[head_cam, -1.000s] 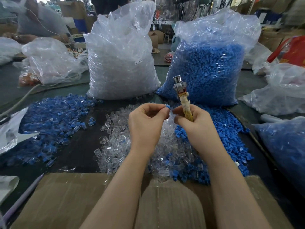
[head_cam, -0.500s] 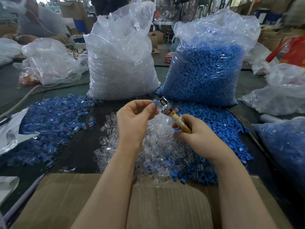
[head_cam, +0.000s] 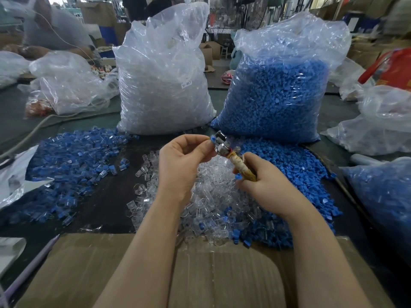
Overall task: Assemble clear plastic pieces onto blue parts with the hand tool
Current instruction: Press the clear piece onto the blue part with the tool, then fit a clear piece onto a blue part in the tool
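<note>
This is a factory assembly bench. Beyond the fingers (head_cam: 206, 144) stand two big sacks, a clear bag (head_cam: 164, 85) of clear pieces and a blue bag (head_cam: 278, 96) of blue parts. Loose heaps cover the dark table (head_cam: 106, 203) below and to both sides of them. Cartons (head_cam: 209, 52) and another worker (head_cam: 55, 30) show far behind.

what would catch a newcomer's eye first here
Two tall plastic sacks at the back: the clear-piece sack on the left, the blue-part sack to its right. In front, the right hand grips a hand tool while the left hand pinches a blue part at its metal tip.
</note>
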`<state>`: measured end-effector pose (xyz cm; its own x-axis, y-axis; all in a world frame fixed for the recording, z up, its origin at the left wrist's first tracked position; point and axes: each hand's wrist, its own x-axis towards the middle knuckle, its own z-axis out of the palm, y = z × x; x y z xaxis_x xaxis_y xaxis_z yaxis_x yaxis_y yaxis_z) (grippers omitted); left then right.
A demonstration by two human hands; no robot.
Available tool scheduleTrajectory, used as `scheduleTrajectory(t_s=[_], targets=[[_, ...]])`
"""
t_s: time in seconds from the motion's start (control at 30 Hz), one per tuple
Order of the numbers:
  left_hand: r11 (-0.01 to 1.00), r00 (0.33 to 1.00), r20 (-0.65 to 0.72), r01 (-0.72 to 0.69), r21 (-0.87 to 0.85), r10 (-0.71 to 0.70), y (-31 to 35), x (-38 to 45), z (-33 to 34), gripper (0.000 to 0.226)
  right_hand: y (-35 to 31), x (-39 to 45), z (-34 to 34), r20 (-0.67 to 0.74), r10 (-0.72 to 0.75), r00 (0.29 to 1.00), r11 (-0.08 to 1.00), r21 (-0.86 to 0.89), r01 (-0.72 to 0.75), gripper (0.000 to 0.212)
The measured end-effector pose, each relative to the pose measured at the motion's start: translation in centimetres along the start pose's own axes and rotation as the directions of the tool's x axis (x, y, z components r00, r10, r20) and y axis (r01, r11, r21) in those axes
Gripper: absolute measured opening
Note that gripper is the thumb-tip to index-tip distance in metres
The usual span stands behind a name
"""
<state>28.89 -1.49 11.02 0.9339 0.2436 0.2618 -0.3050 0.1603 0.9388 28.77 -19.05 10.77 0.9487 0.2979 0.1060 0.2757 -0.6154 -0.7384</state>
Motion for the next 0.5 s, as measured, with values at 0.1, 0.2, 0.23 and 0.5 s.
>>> scheduleTrajectory(t_s=[0.1, 0.2, 0.23, 0.5], targets=[[1.000, 1.000, 0.009, 0.002, -0.014, -0.002, 0.13, 0.00, 0.00, 0.006, -0.09, 0.01, 0.04, -0.019, -0.014, 1.000, 1.000, -0.022, 0.014, 0.013], [1.000, 1.000, 0.004, 0.007, -0.019, -0.007, 0.21, 0.03, -0.12, 0.007, -0.25, 0.04, 0.20, -0.026, -0.018, 1.000, 0.999, -0.046, 0.017, 0.015], [1.000, 1.000, 0.002, 0.010, -0.021, -0.010, 0.23, 0.04, -0.19, 0.007, -0.27, 0.05, 0.27, -0.030, -0.018, 0.999, 0.998, -0.058, 0.016, 0.016], [0.998, 0.999, -0.008, 0.043, -0.037, -0.043, 0.29, 0.04, -0.32, 0.008, -0.36, 0.06, 0.76, -0.072, -0.014, 0.997, 0.997, -0.079, 0.008, 0.016]])
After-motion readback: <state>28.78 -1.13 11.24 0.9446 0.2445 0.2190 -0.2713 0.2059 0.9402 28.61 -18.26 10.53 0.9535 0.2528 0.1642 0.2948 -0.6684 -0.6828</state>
